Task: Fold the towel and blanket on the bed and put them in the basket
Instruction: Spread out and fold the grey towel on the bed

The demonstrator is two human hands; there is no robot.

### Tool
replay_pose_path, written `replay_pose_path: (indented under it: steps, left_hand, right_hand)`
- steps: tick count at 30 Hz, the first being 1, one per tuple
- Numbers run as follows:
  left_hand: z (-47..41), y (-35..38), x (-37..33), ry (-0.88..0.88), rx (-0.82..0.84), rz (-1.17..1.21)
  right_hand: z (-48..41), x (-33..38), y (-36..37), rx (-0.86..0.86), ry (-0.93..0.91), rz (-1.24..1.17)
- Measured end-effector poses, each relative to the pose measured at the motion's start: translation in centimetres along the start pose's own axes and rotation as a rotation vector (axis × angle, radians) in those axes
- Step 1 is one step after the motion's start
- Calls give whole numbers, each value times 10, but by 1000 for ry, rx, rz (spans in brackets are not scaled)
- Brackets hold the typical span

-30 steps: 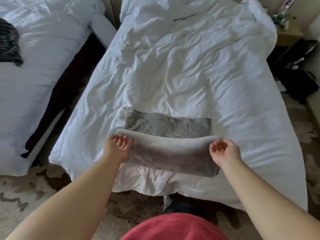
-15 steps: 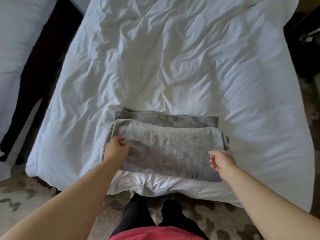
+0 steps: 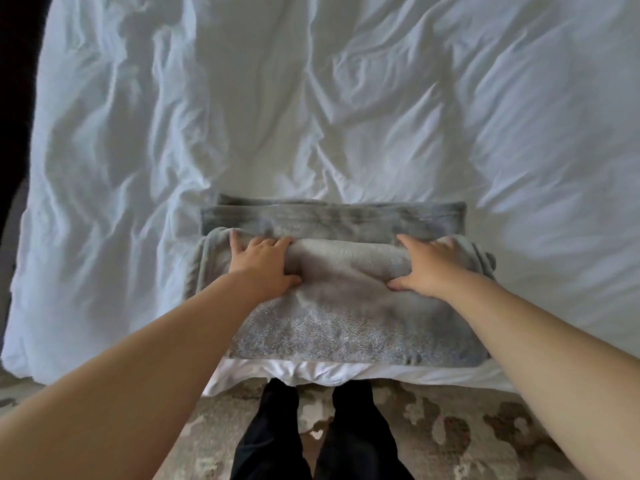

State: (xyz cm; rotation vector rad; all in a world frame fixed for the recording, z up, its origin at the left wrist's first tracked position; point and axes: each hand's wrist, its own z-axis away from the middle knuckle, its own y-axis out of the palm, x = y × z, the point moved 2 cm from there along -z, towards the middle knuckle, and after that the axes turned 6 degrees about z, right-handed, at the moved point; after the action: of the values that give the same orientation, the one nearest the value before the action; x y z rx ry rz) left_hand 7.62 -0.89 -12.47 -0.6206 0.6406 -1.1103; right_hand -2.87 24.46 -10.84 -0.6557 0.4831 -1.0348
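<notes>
At the bed's near edge lay the folded grey towel, with the folded blanket touching it at twelve o'clock. The left hand toward nine o'clock and the right hand toward three each clasped the towel's far fold, fingers curled over it.

Left hand, right hand, both gripping
</notes>
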Motion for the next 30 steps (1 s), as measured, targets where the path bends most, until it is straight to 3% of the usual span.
replay_pose_path:
  steps: [3, 9, 13, 16, 19, 22, 24, 26, 28, 30]
  left_hand:
    - [-8, -8, 6, 74, 48, -112]
    - [-32, -55, 31, 237, 154, 225]
    - [-59, -69, 48, -64, -102, 159]
    - [-54, -57, 60, -229, -26, 214]
    - [-46, -49, 68, -167, -4, 253]
    - [-38, -67, 69, -158, -209, 252]
    - [-34, -82, 67, -236, -443, 111]
    - [-26, -92, 52, -233, -571, 122]
    - [-15, -87, 28, -127, -611, 185]
    - [-6, -64, 6, -32, -640, 165]
  right_hand:
    - [-4, -4, -5, 66, -63, -105]
    - [-34, -19, -54, 28, -111, -233]
    - [-60, -23, -56, -89, 4, -57]
    - [-57, -25, -35, -71, 50, 3]
    - [-53, -27, -29, -190, 39, -133]
    - [-52, -28, -40, -298, 47, -260]
    - [-52, -21, -42, -296, 134, -87]
    - [-47, -2, -43, -326, 210, -10]
    - [-33, 38, -48, -544, 75, -132]
    - [-19, 89, -42, -671, -194, -170]
